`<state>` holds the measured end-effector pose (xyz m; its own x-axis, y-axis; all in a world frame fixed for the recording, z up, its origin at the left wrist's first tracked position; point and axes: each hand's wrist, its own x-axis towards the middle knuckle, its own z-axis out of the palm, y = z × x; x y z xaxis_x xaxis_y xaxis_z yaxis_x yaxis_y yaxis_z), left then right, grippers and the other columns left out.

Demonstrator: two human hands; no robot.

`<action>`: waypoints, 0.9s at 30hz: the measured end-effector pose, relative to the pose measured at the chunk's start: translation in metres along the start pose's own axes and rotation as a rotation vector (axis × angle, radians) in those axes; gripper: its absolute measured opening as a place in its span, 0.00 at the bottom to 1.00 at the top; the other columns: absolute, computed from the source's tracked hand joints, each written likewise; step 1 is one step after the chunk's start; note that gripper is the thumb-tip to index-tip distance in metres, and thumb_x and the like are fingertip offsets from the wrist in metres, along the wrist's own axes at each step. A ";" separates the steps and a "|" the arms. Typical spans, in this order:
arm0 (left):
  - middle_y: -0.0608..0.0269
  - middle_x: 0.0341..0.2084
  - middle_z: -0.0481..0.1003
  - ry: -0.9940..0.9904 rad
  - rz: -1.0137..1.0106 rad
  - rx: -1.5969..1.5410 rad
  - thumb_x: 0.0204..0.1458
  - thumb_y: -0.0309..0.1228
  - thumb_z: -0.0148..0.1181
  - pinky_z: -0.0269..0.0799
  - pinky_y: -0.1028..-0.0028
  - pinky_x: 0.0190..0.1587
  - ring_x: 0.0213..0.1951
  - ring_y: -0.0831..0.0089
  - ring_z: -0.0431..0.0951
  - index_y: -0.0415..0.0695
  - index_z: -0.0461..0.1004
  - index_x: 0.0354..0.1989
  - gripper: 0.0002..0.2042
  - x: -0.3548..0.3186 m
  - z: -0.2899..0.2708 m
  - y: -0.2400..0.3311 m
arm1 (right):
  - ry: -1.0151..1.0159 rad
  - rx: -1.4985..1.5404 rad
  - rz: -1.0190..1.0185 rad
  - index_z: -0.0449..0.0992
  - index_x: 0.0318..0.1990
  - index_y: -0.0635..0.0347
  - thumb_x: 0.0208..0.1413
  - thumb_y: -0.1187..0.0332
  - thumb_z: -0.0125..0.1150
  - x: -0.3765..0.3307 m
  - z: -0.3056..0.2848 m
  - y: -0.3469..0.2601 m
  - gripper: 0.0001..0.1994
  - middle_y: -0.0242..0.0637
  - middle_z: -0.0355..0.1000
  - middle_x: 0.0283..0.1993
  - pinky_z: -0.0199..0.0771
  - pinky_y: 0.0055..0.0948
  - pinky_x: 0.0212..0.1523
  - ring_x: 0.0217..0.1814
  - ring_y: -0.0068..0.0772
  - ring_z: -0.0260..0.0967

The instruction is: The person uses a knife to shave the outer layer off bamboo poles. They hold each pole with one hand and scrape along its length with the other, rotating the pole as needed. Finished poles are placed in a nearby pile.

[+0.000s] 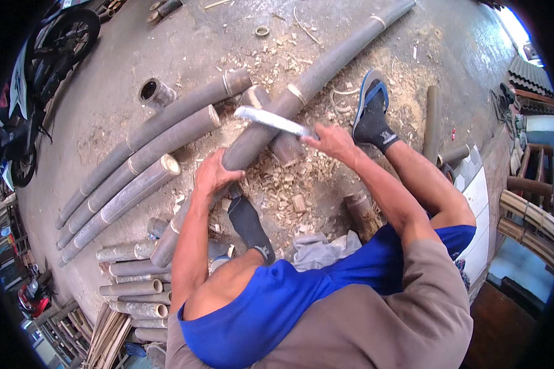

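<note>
A long grey-brown bamboo pole (pixel 335 61) slants from between my legs toward the far right. It lies across a short bamboo piece (pixel 287 151) on the floor. My left hand (pixel 213 174) is closed on the pole's near end, thumb on the near side. In my right hand (pixel 335 145) is a machete (pixel 269 119), gripped by its handle. Its pale, blurred blade points left over the pole; whether it touches the wood I cannot tell. Wood chips (pixel 298 203) lie scattered below and around the pole.
Three long bamboo poles (pixel 148 158) lie side by side at left, near an upright bamboo stub (pixel 156 93). Shorter bamboo lengths (pixel 135 288) are stacked at the lower left. A motorcycle (pixel 37 80) stands far left. My sandalled foot (pixel 370 114) flanks the pole on the right.
</note>
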<state>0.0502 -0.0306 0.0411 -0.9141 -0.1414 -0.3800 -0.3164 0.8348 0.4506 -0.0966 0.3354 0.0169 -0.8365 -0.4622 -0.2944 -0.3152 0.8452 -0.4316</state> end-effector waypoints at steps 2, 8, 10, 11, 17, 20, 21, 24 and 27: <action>0.44 0.45 0.83 -0.007 0.033 -0.011 0.31 0.54 0.80 0.76 0.52 0.56 0.49 0.47 0.83 0.44 0.77 0.61 0.45 0.006 0.002 0.007 | 0.172 0.102 0.123 0.81 0.44 0.63 0.65 0.27 0.49 0.013 0.002 0.026 0.40 0.63 0.80 0.35 0.79 0.61 0.48 0.43 0.67 0.82; 0.42 0.48 0.83 -0.063 0.026 -0.099 0.31 0.54 0.80 0.76 0.54 0.56 0.51 0.46 0.83 0.42 0.77 0.60 0.45 0.002 -0.006 0.000 | -0.055 -0.069 -0.099 0.80 0.41 0.67 0.67 0.28 0.47 -0.007 -0.001 0.001 0.41 0.64 0.79 0.33 0.78 0.63 0.46 0.41 0.70 0.80; 0.42 0.48 0.83 -0.041 0.036 -0.107 0.31 0.54 0.80 0.76 0.54 0.56 0.51 0.46 0.83 0.41 0.77 0.60 0.45 0.008 -0.008 0.019 | 0.203 0.201 0.165 0.79 0.42 0.66 0.66 0.28 0.47 0.009 -0.002 0.035 0.40 0.62 0.79 0.32 0.78 0.63 0.45 0.40 0.69 0.81; 0.41 0.48 0.83 -0.030 0.029 -0.104 0.32 0.54 0.80 0.76 0.54 0.56 0.52 0.46 0.84 0.40 0.77 0.59 0.45 0.007 -0.011 0.020 | 0.326 0.345 0.290 0.79 0.42 0.65 0.66 0.28 0.48 0.018 -0.004 0.035 0.40 0.61 0.79 0.31 0.79 0.63 0.45 0.39 0.68 0.81; 0.41 0.48 0.83 -0.091 -0.035 -0.122 0.31 0.55 0.80 0.76 0.55 0.56 0.52 0.48 0.84 0.39 0.76 0.61 0.47 0.004 -0.018 0.015 | 0.174 0.147 0.054 0.77 0.38 0.67 0.67 0.28 0.45 0.009 0.006 0.024 0.40 0.62 0.77 0.29 0.75 0.60 0.41 0.36 0.64 0.79; 0.41 0.48 0.83 -0.083 -0.022 -0.129 0.32 0.54 0.80 0.76 0.56 0.56 0.50 0.50 0.84 0.37 0.79 0.58 0.44 0.000 -0.010 0.007 | 0.297 0.400 0.298 0.76 0.41 0.64 0.66 0.27 0.47 0.019 -0.002 0.025 0.39 0.60 0.78 0.30 0.76 0.61 0.41 0.35 0.66 0.80; 0.41 0.47 0.83 -0.069 -0.030 -0.141 0.32 0.54 0.79 0.76 0.56 0.55 0.50 0.50 0.84 0.37 0.79 0.58 0.44 0.003 -0.014 0.006 | 0.182 0.259 0.163 0.77 0.41 0.65 0.66 0.27 0.47 0.018 -0.007 0.012 0.40 0.62 0.78 0.30 0.76 0.61 0.43 0.37 0.64 0.80; 0.44 0.47 0.84 -0.123 -0.066 -0.146 0.32 0.56 0.80 0.76 0.57 0.56 0.49 0.53 0.85 0.38 0.79 0.59 0.45 0.002 -0.022 0.010 | 0.119 0.060 0.012 0.79 0.42 0.67 0.66 0.27 0.46 0.005 -0.001 0.010 0.41 0.59 0.78 0.31 0.78 0.60 0.41 0.37 0.59 0.80; 0.42 0.47 0.84 -0.129 -0.022 -0.170 0.33 0.57 0.77 0.75 0.55 0.55 0.49 0.50 0.84 0.37 0.79 0.57 0.44 0.006 -0.023 0.026 | 0.292 0.371 0.334 0.79 0.47 0.61 0.66 0.28 0.48 0.028 -0.006 0.040 0.38 0.56 0.79 0.32 0.81 0.59 0.43 0.38 0.58 0.82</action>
<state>0.0311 -0.0221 0.0689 -0.8698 -0.0804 -0.4868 -0.3844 0.7290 0.5664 -0.1350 0.3578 -0.0027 -0.9693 -0.0489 -0.2411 0.1213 0.7575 -0.6414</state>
